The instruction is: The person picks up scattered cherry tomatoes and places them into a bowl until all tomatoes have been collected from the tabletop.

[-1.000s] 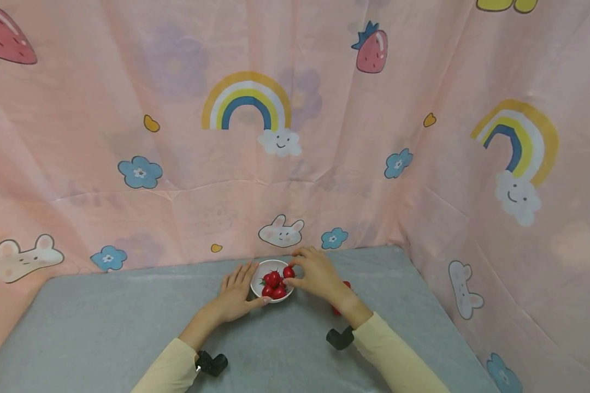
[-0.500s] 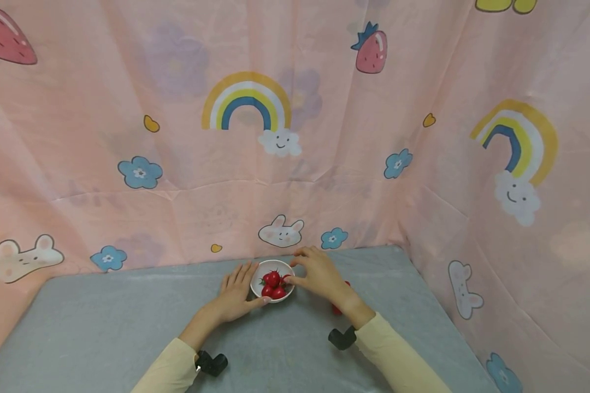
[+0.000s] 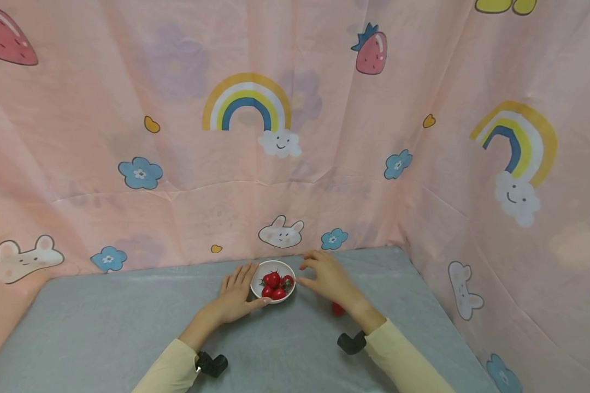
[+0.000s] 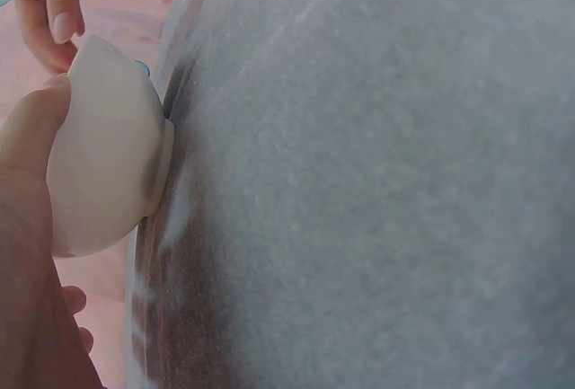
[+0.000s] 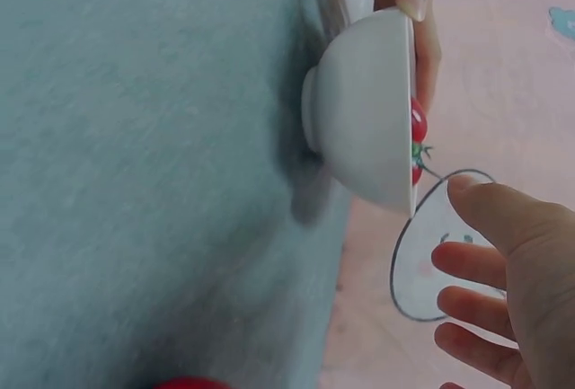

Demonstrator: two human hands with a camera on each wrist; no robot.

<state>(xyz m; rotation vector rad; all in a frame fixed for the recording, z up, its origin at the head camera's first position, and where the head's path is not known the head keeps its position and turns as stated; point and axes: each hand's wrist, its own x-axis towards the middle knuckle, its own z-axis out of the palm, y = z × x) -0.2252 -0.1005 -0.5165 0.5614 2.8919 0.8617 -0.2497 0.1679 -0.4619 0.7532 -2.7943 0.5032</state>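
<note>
Tomatoes (image 3: 275, 284) now sit heaped in the small white bowl (image 3: 257, 276) at the back of the grey table (image 3: 103, 322), one more than a second ago, when the right hand (image 3: 330, 278) pinched it over the rim. That hand has let go and drawn back just beside the bowl, fingers loose and apart, holding nothing. The left hand (image 3: 236, 295) stays flat against the bowl's other side, steadying it. Another tomato (image 3: 338, 308) lies on the table, half hidden behind the right wrist; the bowl's exact count is hard to make out.
</note>
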